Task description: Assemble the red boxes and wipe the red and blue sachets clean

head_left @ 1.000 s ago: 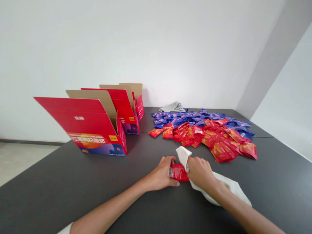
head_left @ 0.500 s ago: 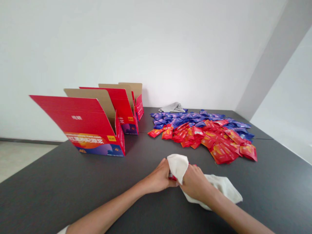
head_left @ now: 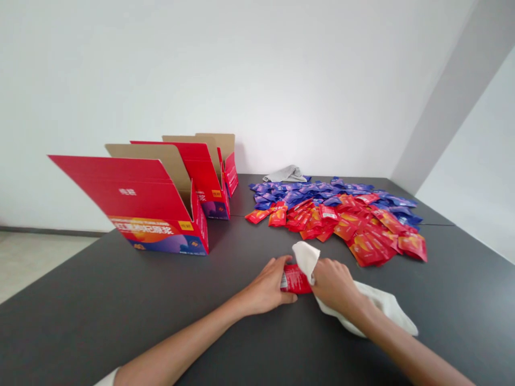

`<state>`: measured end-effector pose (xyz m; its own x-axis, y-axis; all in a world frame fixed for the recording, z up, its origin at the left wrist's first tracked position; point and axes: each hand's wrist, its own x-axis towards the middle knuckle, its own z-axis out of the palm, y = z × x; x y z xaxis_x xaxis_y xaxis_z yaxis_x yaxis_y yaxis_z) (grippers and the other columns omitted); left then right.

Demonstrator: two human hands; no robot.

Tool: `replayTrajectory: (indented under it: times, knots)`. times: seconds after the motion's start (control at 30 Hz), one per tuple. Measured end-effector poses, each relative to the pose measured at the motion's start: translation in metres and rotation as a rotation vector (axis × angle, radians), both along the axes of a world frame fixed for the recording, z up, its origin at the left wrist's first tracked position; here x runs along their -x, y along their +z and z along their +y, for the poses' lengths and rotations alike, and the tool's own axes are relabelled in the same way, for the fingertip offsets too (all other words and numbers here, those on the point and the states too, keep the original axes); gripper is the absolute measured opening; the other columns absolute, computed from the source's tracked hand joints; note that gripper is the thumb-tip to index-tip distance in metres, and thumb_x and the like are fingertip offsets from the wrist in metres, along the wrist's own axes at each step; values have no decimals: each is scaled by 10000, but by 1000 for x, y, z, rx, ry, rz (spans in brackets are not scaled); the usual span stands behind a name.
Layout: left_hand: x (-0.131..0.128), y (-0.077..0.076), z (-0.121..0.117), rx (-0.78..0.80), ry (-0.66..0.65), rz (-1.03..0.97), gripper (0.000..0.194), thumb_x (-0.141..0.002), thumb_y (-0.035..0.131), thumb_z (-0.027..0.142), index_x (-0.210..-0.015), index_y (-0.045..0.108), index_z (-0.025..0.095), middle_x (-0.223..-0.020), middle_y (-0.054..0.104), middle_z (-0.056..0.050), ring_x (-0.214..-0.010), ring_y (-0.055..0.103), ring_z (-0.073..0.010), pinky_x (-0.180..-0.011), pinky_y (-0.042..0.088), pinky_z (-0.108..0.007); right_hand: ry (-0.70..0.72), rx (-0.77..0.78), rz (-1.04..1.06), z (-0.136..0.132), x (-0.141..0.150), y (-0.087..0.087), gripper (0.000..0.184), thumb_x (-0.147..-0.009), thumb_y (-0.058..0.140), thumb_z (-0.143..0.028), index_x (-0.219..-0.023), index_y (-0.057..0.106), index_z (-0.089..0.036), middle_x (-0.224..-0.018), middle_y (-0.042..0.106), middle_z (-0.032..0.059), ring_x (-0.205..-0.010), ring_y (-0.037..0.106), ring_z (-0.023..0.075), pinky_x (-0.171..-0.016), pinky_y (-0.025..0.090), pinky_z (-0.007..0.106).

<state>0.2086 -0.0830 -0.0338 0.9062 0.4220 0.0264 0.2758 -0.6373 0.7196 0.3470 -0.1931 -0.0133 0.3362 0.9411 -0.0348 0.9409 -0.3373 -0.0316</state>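
Observation:
A red sachet (head_left: 295, 279) with a white printed label is gripped at its left end by my left hand (head_left: 270, 288), thumb below and fingers above. My right hand (head_left: 335, 284) is closed around a white cloth (head_left: 380, 305) at the sachet's right end. One corner of the cloth sticks up above my fist, and the rest trails to the right over the table. The sachet's right end is hidden behind the cloth and my right hand.
On the left of the dark table (head_left: 169, 316) stand several red and blue cartons (head_left: 161, 233) with raised flaps. Red sachets (head_left: 370, 236) lie heaped on the right, purple sachets (head_left: 322, 190) behind them. A grey cloth (head_left: 286, 174) lies at the back.
My right hand and the white cloth have moved right, away from my left hand. More of the red sachet now shows between the hands.

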Motion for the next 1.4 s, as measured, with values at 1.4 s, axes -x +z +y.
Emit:
replayTrajectory:
  times: [1.4]
  knots:
    - [-1, -5, -1, -256, 166, 44, 292, -896, 363, 290, -751, 596, 188, -720, 652, -28, -684, 601, -163, -573, 313, -221, 87, -147, 78, 1, -6, -13, 231, -800, 462, -217, -959, 630, -199, -915, 669, 86, -816, 628, 209, -673, 405, 246]
